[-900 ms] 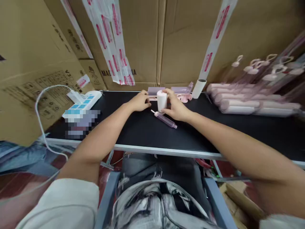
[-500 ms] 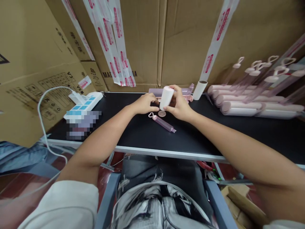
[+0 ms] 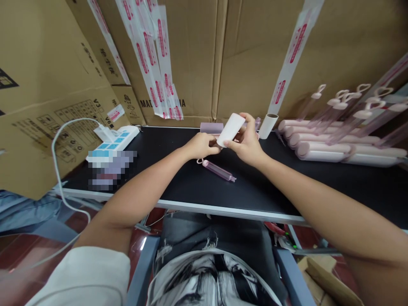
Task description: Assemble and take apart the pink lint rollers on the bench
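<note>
A smooth white roll [image 3: 231,129] is tilted above the black table, its top leaning right. My right hand [image 3: 250,138] is closed around it, thumb low on the near side and fingers behind the top. My left hand [image 3: 202,145] is at the roll's lower end, its fingers curled together; what they pinch, if anything, is hidden. Just below the hands lies a clear purple handle [image 3: 219,170] with a pink heart-shaped loop [image 3: 199,161]. Behind the hands, partly covered, is another translucent purple piece [image 3: 211,127].
A hollow white tube [image 3: 268,126] stands leaning at the back. On the right, several pink rolls [image 3: 321,151] with heart-loop handles [image 3: 344,114] are stacked. To the left are a power strip [image 3: 116,142] and its white cable [image 3: 55,159]. Cardboard walls [image 3: 255,55] close off the back.
My right hand has tipped the roll from nearly upright to a stronger rightward lean. My left hand has moved to its lower end, and the small round disc beneath no longer shows.
</note>
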### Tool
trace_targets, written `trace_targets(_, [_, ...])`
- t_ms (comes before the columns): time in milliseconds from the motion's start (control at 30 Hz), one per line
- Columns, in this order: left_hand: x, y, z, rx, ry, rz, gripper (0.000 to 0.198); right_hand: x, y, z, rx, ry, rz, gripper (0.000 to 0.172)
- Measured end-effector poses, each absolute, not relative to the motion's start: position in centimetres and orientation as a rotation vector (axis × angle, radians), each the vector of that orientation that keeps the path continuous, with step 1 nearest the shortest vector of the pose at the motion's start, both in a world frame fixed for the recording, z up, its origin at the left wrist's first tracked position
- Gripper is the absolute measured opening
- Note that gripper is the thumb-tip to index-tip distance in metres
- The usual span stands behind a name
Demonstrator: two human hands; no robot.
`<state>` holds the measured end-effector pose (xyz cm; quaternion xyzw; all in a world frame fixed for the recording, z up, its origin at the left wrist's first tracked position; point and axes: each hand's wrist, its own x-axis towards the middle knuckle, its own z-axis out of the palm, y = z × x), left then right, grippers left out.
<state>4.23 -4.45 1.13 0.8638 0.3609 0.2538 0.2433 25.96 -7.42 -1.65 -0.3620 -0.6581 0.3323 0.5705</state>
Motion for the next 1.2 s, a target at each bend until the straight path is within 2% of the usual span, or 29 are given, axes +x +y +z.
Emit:
trace_targets(100, [4.2, -4.6, 1.1, 2.222, 0.875, 0.786, 0.035, 25.8, -7.7, -1.2, -0.846, -1.44, 0.832, 0.104])
trace_targets(233, [4.3, -4.8, 0.9, 2.087, 0.767, 0.925, 0.075, 25.5, -8.1, -0.7, -0.836, -1.277, 0.956, 0.102])
trace_targets(300, [4.2, -4.8, 0.8, 2.092, 0.74, 0.962, 0.084, 25.3, -8.3, -0.5, -0.825, -1.225, 1.024, 0.101])
trace_targets(433, [3.9, -4.6, 0.9, 2.15, 0.715, 0.944, 0.075, 25.2, -8.8, -0.1, -0.812, -1.198, 1.12, 0.099])
trace_targets(700, [3.5, -4.8, 1.4, 2.033, 0.711, 0.727, 0.091, 24.8, -9.3, -0.2, -0.815, -1.275, 1.213, 0.098])
trace_targets(900, [4.0, -5.1, 1.6, 1.936, 0.77, 0.862, 0.076, 24.9, -9.3, -0.1, -0.823, -1.224, 1.185, 0.088])
trace_targets(1200, [4.6, -5.0, 1.1, 2.167, 0.919, 1.073, 0.06, 24.5, -9.3, 0.0, -0.806, -1.107, 1.165, 0.094])
